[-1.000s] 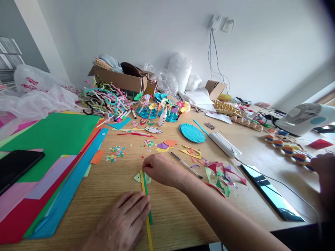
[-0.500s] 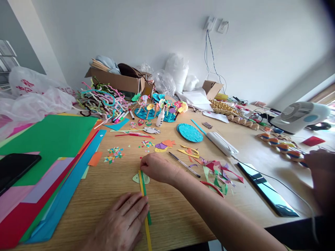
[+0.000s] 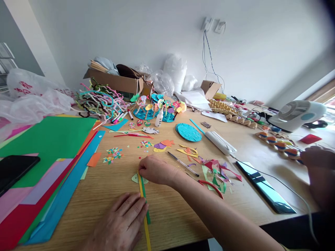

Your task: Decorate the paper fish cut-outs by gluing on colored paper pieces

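Fish cutout (image 3: 134, 178), lower centre, already shaped and eyed, yellow strip (image 3: 147, 234) and green strip (image 3: 149, 218) laid across, tails untrimmed, left hand (image 3: 121, 218) flat over them, right hand (image 3: 153, 169) closed on their upper ends.

The person's right hand (image 3: 153, 169) is bare, with a smooth, rounded back and a wrist only slightly narrower than it. Beyond the wrist the forearm (image 3: 209, 205) is bare too, long and even in outline, broadening gradually toward the elbow. Near the bottom edge of the view a thin sliver of yellowish cloth shows beside the arm, apparently the edge of a sleeve (image 3: 284, 247); too little of it is visible to tell its cut or fabric. The left hand (image 3: 121, 218) is also bare, broad across the back, with creased knuckles and fairly thick fingers, its wrist softly blurred.
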The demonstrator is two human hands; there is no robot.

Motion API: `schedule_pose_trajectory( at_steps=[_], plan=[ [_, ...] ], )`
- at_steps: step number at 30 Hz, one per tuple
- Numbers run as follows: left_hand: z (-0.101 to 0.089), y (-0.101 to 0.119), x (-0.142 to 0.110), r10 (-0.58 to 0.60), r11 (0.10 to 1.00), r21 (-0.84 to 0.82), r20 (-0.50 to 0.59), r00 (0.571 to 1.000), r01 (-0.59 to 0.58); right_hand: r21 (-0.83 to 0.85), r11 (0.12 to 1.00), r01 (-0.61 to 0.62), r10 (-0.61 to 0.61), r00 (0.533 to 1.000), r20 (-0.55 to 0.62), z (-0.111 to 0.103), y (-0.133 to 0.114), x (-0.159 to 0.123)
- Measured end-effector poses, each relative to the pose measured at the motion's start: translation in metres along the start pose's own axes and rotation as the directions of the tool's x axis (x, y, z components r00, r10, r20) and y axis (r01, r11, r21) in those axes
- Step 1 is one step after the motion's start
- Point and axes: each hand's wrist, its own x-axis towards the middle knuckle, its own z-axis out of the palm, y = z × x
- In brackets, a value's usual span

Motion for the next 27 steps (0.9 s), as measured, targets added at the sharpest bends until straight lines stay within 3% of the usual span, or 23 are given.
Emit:
schedule_pose_trajectory(
  at_steps=[8,14,18,24,27],
  plan=[
    [0.001,-0.001,0.0,0.004,1.0,0.016,-0.009,1.0,-0.004,0.051,0.997,-0.057,0.064,0.987,-0.148,-0.013,0.004,0.007],
    [-0.003,0.0,-0.001,0.013,0.998,0.063,0.02,1.0,-0.014,0.113,0.992,0.049,-0.012,0.952,-0.306,-0.01,0.005,-0.033],
    [-0.008,-0.003,0.001,0.07,0.992,0.102,-0.004,0.998,-0.07,0.114,0.991,0.063,-0.021,0.942,-0.335,0.003,0.008,-0.066],
    [-0.034,-0.033,0.018,0.053,0.992,0.12,-0.041,0.998,-0.048,0.146,0.988,0.047,0.002,0.947,-0.32,0.024,0.017,-0.093],
    [-0.042,-0.062,0.035,-0.027,0.998,0.051,0.028,0.999,0.026,0.129,0.99,0.054,-0.008,0.943,-0.333,0.031,0.021,-0.098]
  ],
)
